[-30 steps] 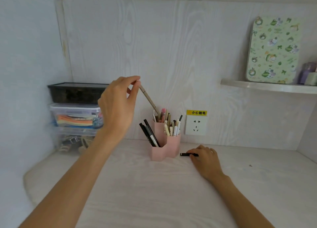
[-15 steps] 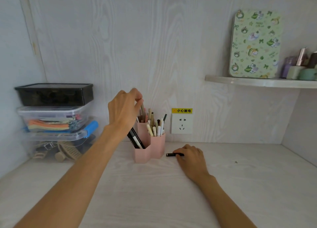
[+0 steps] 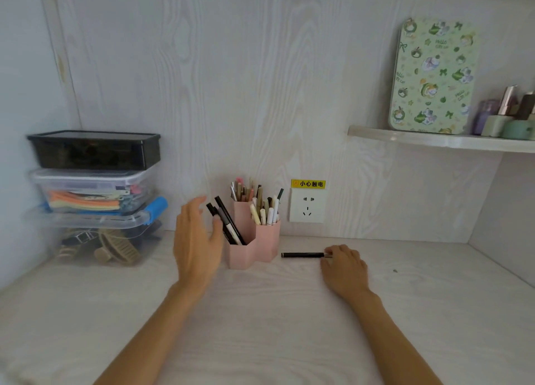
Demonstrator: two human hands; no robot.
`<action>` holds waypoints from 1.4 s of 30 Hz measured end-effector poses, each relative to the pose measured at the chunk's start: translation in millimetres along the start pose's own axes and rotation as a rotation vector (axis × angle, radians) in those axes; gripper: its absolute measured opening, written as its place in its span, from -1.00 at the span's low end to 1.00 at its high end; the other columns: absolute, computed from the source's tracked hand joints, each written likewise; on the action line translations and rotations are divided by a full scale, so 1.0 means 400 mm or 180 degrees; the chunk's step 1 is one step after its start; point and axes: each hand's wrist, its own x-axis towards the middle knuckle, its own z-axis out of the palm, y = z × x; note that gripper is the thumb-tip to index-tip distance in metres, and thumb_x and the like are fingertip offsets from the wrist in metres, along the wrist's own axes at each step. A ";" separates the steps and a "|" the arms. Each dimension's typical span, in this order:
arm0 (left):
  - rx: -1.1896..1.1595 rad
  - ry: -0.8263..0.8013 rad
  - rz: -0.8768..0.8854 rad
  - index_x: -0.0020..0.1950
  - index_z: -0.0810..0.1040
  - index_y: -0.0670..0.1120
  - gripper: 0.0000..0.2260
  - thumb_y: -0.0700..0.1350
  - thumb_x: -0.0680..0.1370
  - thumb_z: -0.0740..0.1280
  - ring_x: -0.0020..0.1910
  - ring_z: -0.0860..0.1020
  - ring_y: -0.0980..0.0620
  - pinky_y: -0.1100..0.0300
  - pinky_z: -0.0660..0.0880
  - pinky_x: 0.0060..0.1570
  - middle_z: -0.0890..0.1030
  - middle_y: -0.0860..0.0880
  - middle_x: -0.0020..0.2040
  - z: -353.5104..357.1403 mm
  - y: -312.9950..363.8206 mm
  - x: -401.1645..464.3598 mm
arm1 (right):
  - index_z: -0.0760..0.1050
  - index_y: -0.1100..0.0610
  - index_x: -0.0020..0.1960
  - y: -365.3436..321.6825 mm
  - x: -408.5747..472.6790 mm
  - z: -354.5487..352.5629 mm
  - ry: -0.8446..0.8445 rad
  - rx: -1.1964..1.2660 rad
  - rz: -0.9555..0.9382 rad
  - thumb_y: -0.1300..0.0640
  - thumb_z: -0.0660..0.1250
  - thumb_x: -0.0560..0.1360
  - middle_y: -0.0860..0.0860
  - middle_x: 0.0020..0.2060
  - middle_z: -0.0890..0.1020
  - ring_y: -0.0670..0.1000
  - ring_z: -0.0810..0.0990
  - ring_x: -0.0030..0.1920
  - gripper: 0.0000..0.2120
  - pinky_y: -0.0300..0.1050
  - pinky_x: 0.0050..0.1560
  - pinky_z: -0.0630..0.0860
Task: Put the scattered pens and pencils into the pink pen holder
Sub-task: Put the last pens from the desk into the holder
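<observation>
The pink pen holder (image 3: pixel 267 238) stands on the desk by the back wall, with several pens and pencils upright in its compartments and black markers (image 3: pixel 227 221) leaning out of the front-left one. Just left of the holder my left hand (image 3: pixel 195 241) hovers with fingers spread and nothing in it. A black pen (image 3: pixel 302 255) lies flat on the desk to the right of the holder. My right hand (image 3: pixel 344 267) rests on the desk with its fingertips pinching the pen's right end.
Stacked plastic storage boxes (image 3: pixel 95 193) fill the back-left corner. A wall socket (image 3: pixel 307 209) with a yellow label sits behind the holder. A shelf (image 3: pixel 434 141) at upper right carries a green patterned tin (image 3: pixel 432 76) and small bottles.
My left hand let the tan pencil drop into the holder, came down and opened beside it. My right hand stayed on the black pen on the desk.
</observation>
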 end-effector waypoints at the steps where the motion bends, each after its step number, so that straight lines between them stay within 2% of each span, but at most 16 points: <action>1: -0.0078 -0.0129 -0.0194 0.32 0.35 -0.04 -0.63 -0.16 0.52 0.28 0.13 0.45 0.03 0.13 0.40 -0.03 0.49 -0.02 0.22 0.001 -0.023 -0.021 | 0.45 0.09 0.18 0.004 0.000 -0.003 0.0012 0.0054 0.0035 0.05 0.18 0.54 0.04 0.19 0.51 0.08 0.39 0.25 -0.74 -0.02 0.25 0.34; 4: -0.0174 -0.0899 -0.0680 0.30 0.35 0.00 -0.65 -0.09 0.52 0.27 0.11 0.44 0.06 0.14 0.37 0.02 0.50 0.05 0.21 0.008 -0.074 -0.037 | 0.54 0.04 -0.04 0.001 -0.002 -0.021 0.0055 0.0540 0.0055 0.00 0.32 0.48 0.00 0.00 0.60 0.05 0.49 0.12 -0.86 -0.05 0.10 0.42; 8: -0.0502 -0.1390 -0.1255 0.29 0.40 0.04 -0.59 0.05 0.46 0.33 0.09 0.50 0.07 0.13 0.40 0.06 0.55 0.08 0.17 0.017 -0.073 -0.031 | 0.59 0.04 -0.18 -0.026 -0.006 -0.082 0.0194 0.2168 0.0245 0.06 0.45 0.40 -0.04 -0.23 0.67 -0.02 0.62 -0.14 -0.93 -0.25 -0.18 0.45; 11: -0.0509 -0.1464 -0.1231 0.20 0.50 0.08 -0.58 0.12 0.36 0.38 0.03 0.54 0.11 0.17 0.41 -0.02 0.59 0.11 0.07 0.018 -0.067 -0.037 | 0.59 0.13 -0.09 -0.075 0.001 -0.139 0.0685 0.2943 0.0090 0.19 0.39 0.46 0.02 -0.26 0.66 0.00 0.64 -0.19 -0.95 -0.17 -0.04 0.55; 13: -0.0478 -0.1496 -0.1099 0.14 0.54 0.09 -0.60 0.14 0.33 0.40 0.03 0.55 0.12 0.16 0.45 -0.01 0.60 0.13 0.02 0.016 -0.071 -0.043 | 0.53 0.17 0.06 -0.119 0.011 -0.181 0.1080 0.3296 -0.0035 0.24 0.34 0.49 0.09 -0.19 0.65 -0.01 0.64 -0.17 -0.85 -0.11 0.04 0.55; 15: -0.0506 -0.1493 -0.1067 0.08 0.55 0.12 -0.65 0.14 0.31 0.40 0.03 0.56 0.12 0.15 0.46 0.01 0.61 0.14 0.01 0.013 -0.069 -0.047 | 0.42 0.14 0.17 -0.165 0.022 -0.224 0.1378 0.3479 -0.0202 0.22 0.34 0.49 0.11 -0.16 0.65 -0.02 0.65 -0.15 -0.73 -0.20 -0.01 0.54; 17: -0.0582 -0.1496 -0.1073 0.03 0.54 0.15 -0.67 0.14 0.29 0.40 0.04 0.56 0.11 0.15 0.47 0.02 0.62 0.13 0.02 0.011 -0.069 -0.049 | 0.34 0.08 0.20 -0.214 0.030 -0.255 0.1553 0.3411 -0.0543 0.21 0.34 0.49 0.08 -0.19 0.66 -0.04 0.65 -0.16 -0.68 -0.32 -0.11 0.52; 20: -0.0611 -0.1455 -0.1069 0.10 0.56 0.11 -0.62 0.12 0.31 0.42 0.04 0.56 0.12 0.18 0.45 -0.01 0.62 0.13 0.04 0.009 -0.069 -0.049 | 0.38 0.02 0.16 -0.281 0.039 -0.268 0.1531 0.2847 -0.1037 0.20 0.36 0.48 0.04 -0.21 0.67 -0.08 0.66 -0.20 -0.70 -0.36 -0.21 0.54; 25: -0.0538 -0.1429 -0.1040 0.15 0.55 0.11 -0.60 0.12 0.34 0.43 0.06 0.55 0.14 0.18 0.45 -0.01 0.62 0.14 0.06 0.011 -0.077 -0.050 | 0.50 0.03 0.16 -0.320 0.055 -0.215 0.1114 0.2079 -0.1298 0.17 0.38 0.47 0.09 -0.15 0.70 -0.04 0.67 -0.13 -0.73 -0.15 -0.01 0.60; 27: -0.0530 -0.1431 -0.0998 0.17 0.54 0.10 -0.59 0.12 0.34 0.43 0.06 0.55 0.15 0.19 0.45 -0.02 0.61 0.14 0.07 0.012 -0.079 -0.050 | 0.57 0.04 0.12 -0.305 0.060 -0.175 0.0999 0.1465 -0.1353 0.07 0.32 0.52 0.06 0.01 0.68 0.01 0.61 0.10 -0.80 -0.11 0.19 0.49; 29: -0.0547 -0.1443 -0.0993 0.16 0.55 0.09 -0.58 0.12 0.33 0.43 0.05 0.54 0.16 0.21 0.43 -0.02 0.62 0.14 0.07 0.013 -0.081 -0.049 | 0.61 0.02 0.10 -0.285 0.063 -0.136 0.0851 0.0780 -0.1392 -0.02 0.19 0.57 0.03 0.27 0.54 0.07 0.34 0.39 -0.73 -0.06 0.37 0.24; 31: -0.0610 -0.1459 -0.1030 0.14 0.56 0.09 -0.56 0.14 0.29 0.44 0.04 0.54 0.17 0.21 0.42 -0.03 0.62 0.15 0.05 0.013 -0.081 -0.046 | 0.58 -0.05 0.15 -0.268 0.056 -0.124 0.0812 0.0945 -0.1313 -0.04 0.09 0.60 0.00 0.38 0.41 0.05 0.19 0.46 -0.68 -0.03 0.44 0.13; 34: -0.0672 -0.1467 -0.1036 0.14 0.57 0.10 -0.50 0.21 0.24 0.44 0.04 0.55 0.18 0.22 0.42 -0.04 0.59 0.20 0.00 0.012 -0.081 -0.044 | 0.39 -0.10 0.33 -0.234 0.029 -0.103 0.0915 0.1940 -0.1024 -0.02 0.11 0.60 -0.06 0.35 0.41 -0.05 0.33 0.35 -0.68 -0.17 0.29 0.22; 37: -0.0610 -0.1428 -0.0922 0.14 0.58 0.10 -0.55 0.17 0.29 0.47 0.00 0.56 0.20 0.25 0.41 -0.07 0.60 0.20 -0.01 0.016 -0.081 -0.049 | 0.19 0.06 0.43 -0.204 -0.006 -0.049 0.0141 0.2112 -0.0404 0.10 0.37 0.46 0.02 0.26 0.41 -0.01 0.49 0.09 -0.39 -0.10 0.08 0.44; 39: -0.0587 -0.1363 -0.0915 0.13 0.58 0.11 -0.59 0.13 0.31 0.48 -0.01 0.58 0.18 0.26 0.43 -0.09 0.61 0.20 -0.04 0.019 -0.082 -0.050 | 0.22 0.12 0.41 -0.198 -0.019 -0.007 -0.0330 0.1696 -0.0314 0.07 0.45 0.39 0.02 0.20 0.46 0.00 0.52 0.02 -0.32 -0.06 0.08 0.50; 42: -0.0650 -0.1286 -0.1049 0.22 0.52 0.05 -0.50 0.08 0.31 0.52 -0.01 0.60 0.13 0.20 0.49 -0.03 0.63 0.12 0.02 0.026 -0.081 -0.044 | 0.45 0.10 0.23 -0.204 -0.005 0.030 -0.0150 0.1910 -0.0249 0.00 0.46 0.37 0.02 0.09 0.59 -0.01 0.58 -0.05 -0.52 -0.07 0.05 0.54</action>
